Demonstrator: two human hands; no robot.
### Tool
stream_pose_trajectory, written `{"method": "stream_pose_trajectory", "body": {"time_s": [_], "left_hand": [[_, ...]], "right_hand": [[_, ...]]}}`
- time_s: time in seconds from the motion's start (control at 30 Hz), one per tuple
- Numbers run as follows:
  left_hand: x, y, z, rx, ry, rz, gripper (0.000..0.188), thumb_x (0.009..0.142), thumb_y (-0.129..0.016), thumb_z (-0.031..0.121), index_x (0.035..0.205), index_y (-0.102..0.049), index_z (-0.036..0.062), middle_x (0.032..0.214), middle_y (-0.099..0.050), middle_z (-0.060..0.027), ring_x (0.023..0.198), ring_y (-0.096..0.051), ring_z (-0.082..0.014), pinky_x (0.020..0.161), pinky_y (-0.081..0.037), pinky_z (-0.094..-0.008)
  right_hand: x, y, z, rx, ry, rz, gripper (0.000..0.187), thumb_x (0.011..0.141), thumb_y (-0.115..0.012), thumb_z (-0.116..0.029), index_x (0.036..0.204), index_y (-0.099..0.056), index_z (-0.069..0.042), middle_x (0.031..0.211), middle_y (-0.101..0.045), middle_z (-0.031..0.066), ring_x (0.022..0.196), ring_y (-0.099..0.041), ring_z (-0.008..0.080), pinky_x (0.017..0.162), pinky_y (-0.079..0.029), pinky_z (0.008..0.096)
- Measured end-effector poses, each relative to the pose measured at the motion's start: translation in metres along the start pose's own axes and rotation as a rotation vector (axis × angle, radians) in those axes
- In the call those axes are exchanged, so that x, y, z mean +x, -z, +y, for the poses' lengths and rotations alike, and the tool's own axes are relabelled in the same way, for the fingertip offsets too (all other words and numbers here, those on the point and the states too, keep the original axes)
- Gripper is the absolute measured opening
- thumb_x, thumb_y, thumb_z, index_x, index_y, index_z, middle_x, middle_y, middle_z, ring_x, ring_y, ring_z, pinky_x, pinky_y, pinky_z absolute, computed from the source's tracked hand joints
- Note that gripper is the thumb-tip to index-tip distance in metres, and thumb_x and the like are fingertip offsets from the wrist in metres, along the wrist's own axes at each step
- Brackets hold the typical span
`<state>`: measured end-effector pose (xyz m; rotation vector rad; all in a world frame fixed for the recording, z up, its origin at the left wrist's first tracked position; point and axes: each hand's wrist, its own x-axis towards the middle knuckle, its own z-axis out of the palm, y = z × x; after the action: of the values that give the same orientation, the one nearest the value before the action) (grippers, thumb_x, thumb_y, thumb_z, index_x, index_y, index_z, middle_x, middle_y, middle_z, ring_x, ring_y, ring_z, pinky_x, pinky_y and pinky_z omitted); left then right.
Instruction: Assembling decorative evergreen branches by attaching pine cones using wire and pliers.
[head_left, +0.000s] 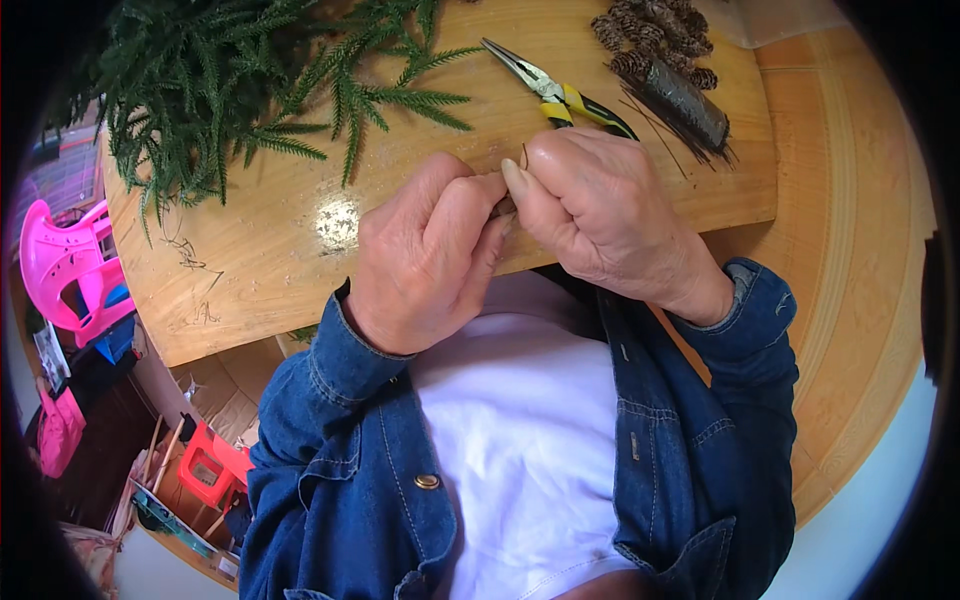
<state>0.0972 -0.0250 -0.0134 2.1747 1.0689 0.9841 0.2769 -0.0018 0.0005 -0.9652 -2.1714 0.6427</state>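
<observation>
Both hands meet in front of my chest, over the near edge of the wooden table (270,270). My left hand (425,250) is closed, thumb and fingers pressed together on something small and brownish that they mostly hide. My right hand (605,205) is also closed, its thumb against the curled forefinger. A thin dark wire (524,152) pokes out in a short end above the right thumb. Just beyond the right hand lie long-nose pliers (550,88) with yellow and black handles, jaws pointing away to the left.
Green artificial pine branches (215,100) cover the far left of the table. Several pine cones (655,35) are heaped at the far right, beside a bundle of thin dark wires (685,105). Wire scraps (190,255) lie at the left. Pink (70,265) and red (208,465) plastic seats stand lower left.
</observation>
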Motion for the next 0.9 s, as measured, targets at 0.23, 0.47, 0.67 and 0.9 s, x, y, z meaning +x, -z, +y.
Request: {"method": "stream_pose_trajectory", "body": {"time_s": [0.23,0.47,0.67,0.9], "left_hand": [[-0.005,0.008,-0.005,-0.027,0.079,0.045,0.025,0.072,-0.066,-0.002,0.096,-0.057,0.0000,0.080,-0.052,-0.0124,0.065,-0.056,-0.0262,0.057,-0.046,-0.0330],[-0.003,0.023,-0.006,-0.287,0.326,0.146,0.029,0.074,-0.063,-0.005,0.102,-0.056,-0.0008,0.083,-0.053,-0.0140,0.068,-0.056,-0.0272,0.061,-0.048,-0.0316],[0.004,0.058,0.015,-0.204,0.158,0.068,0.040,0.075,-0.060,-0.007,0.114,-0.053,-0.0006,0.093,-0.056,-0.0160,0.078,-0.059,-0.0322,0.067,-0.050,-0.0333],[0.006,0.085,0.037,-0.139,0.102,0.070,0.045,0.077,-0.058,-0.006,0.122,-0.050,-0.0010,0.103,-0.056,-0.0197,0.086,-0.060,-0.0354,0.071,-0.051,-0.0361]], "right_hand": [[0.002,0.007,-0.008,0.079,-0.102,-0.036,0.025,0.086,-0.062,-0.008,0.069,-0.046,-0.001,0.058,-0.041,0.0078,0.050,-0.042,0.0225,0.049,-0.035,0.0334],[0.005,0.013,-0.016,0.359,-0.353,-0.070,0.019,0.087,-0.063,-0.012,0.098,-0.059,0.003,0.078,-0.053,0.0048,0.066,-0.049,0.0120,0.059,-0.041,0.0245],[0.029,-0.004,-0.047,0.346,-0.226,-0.011,0.024,0.086,-0.064,-0.008,0.106,-0.057,0.004,0.087,-0.055,0.0086,0.073,-0.054,0.0150,0.063,-0.044,0.0252],[0.045,0.001,-0.071,0.458,-0.240,0.043,0.025,0.087,-0.061,-0.002,0.110,-0.055,0.006,0.089,-0.055,0.0084,0.078,-0.054,0.0135,0.066,-0.044,0.0238]]}}
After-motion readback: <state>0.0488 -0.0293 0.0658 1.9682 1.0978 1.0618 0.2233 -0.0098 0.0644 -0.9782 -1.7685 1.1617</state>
